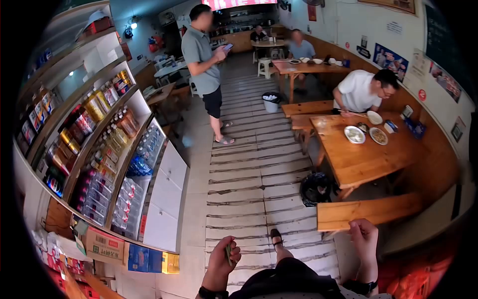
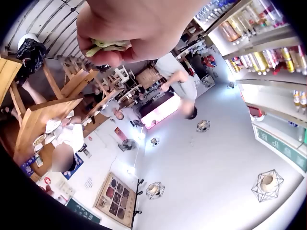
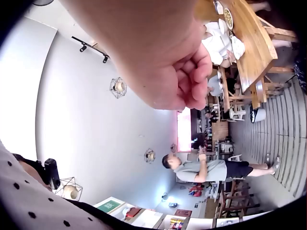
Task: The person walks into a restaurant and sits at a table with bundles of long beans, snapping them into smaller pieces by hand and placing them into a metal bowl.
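Observation:
My left hand [image 1: 223, 258] is raised low in the head view, fingers curled round a small folded green thing [image 1: 228, 253]. In the left wrist view its pale green, layered edges [image 2: 106, 46] stick out between thumb and fingers; I cannot tell what kind of thing it is. My right hand [image 1: 364, 240] hangs at the right with its fingers loosely curled. Nothing shows within those fingers in the right wrist view. Nearest to this hand in the head view is a wooden bench [image 1: 368, 212].
A striped tile aisle [image 1: 239, 169] runs ahead. Drink shelves [image 1: 99, 144] line the left, with cartons [image 1: 102, 244] at their foot. A standing person [image 1: 201, 55] holds a phone in the aisle. At right, a person [image 1: 361, 92] eats at a wooden table [image 1: 343, 154]; a black-bagged bin [image 1: 316, 189] stands beside it.

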`<action>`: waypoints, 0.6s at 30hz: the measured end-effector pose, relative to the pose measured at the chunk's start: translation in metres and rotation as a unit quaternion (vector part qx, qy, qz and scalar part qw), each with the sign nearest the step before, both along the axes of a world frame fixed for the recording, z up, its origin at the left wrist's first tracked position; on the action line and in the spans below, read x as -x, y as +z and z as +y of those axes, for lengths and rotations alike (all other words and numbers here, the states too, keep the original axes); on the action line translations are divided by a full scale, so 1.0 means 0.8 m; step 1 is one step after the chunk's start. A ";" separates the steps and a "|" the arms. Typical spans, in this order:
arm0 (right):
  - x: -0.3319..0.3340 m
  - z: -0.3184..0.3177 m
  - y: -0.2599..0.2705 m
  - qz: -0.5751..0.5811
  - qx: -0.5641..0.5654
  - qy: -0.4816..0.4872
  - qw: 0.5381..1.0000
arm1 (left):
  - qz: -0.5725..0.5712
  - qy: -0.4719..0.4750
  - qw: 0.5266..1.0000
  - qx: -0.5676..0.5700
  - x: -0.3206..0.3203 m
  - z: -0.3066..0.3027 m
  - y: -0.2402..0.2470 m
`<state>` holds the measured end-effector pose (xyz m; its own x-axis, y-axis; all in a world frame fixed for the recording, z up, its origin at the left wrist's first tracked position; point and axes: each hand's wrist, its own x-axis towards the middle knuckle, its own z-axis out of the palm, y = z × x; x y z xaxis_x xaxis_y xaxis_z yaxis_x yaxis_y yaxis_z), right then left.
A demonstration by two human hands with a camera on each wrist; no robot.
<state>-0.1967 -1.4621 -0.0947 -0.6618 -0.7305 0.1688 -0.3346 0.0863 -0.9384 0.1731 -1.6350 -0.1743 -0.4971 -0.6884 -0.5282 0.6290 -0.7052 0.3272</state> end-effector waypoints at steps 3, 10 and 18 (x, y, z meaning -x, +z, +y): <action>0.041 -0.126 -0.025 -0.017 -0.010 -0.005 1.000 | 0.019 0.033 0.999 -0.034 0.013 -0.099 -0.009; 0.032 -0.469 0.038 0.032 0.036 0.218 0.975 | -0.059 0.155 0.985 0.052 0.007 -0.299 0.065; -0.083 -0.770 -0.010 0.200 -0.055 0.452 0.867 | -0.021 0.309 0.949 -0.054 -0.099 -0.454 -0.026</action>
<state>-0.1302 -2.0777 -0.1028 0.2860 -0.9465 0.1493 -0.6091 -0.2998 -0.7342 0.2521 -1.9982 -0.1950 0.0078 -0.7826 -0.6225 0.9218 -0.2357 0.3077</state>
